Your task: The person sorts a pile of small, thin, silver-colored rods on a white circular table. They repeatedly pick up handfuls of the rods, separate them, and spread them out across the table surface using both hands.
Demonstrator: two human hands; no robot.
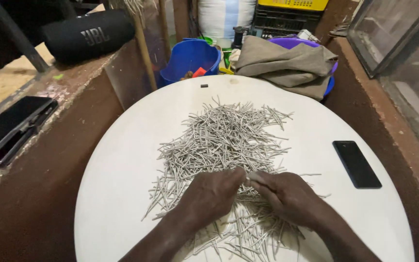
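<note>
On the round white worktop (pixel 122 160), a heap of thin grey sticks (pixel 224 140) lies just beyond both hands. The left hand (pixel 209 196) and right hand (pixel 287 194) meet on the heap's near edge, fingers curled, pinching one stick between them.

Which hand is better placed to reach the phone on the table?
Probably the right hand: it rests on the sticks on the phone's side, with bare table between. The left hand would have to cross over it.
</note>
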